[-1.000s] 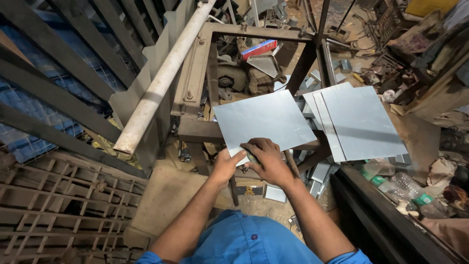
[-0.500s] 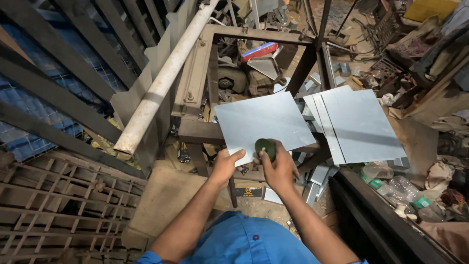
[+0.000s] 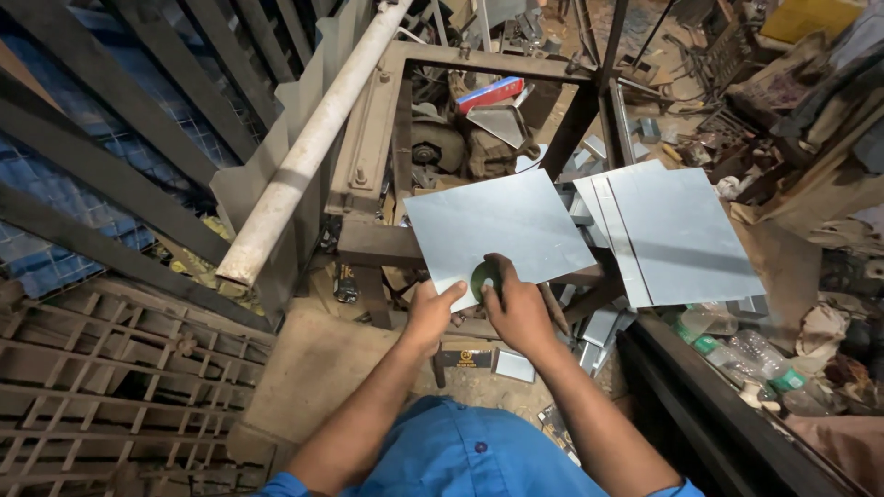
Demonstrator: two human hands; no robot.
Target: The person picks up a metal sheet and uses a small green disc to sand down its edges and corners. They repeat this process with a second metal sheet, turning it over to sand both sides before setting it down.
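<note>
Item: square grey sheet-metal plate (image 3: 502,230), lying flat on the rusty angle-iron frame (image 3: 368,138), near edge toward the person. Left hand (image 3: 431,313): fingers closed on the plate's near left corner, thumb on top, as a second ago. Right hand (image 3: 517,308): fingers wrapped around a small dark green disc (image 3: 482,278), now pressed to the plate's near edge; a second ago that hand lay flat and the disc was not visible. Adjacent: second folded grey sheet (image 3: 677,230) to the right; pale round pipe (image 3: 308,152) on the left.
</note>
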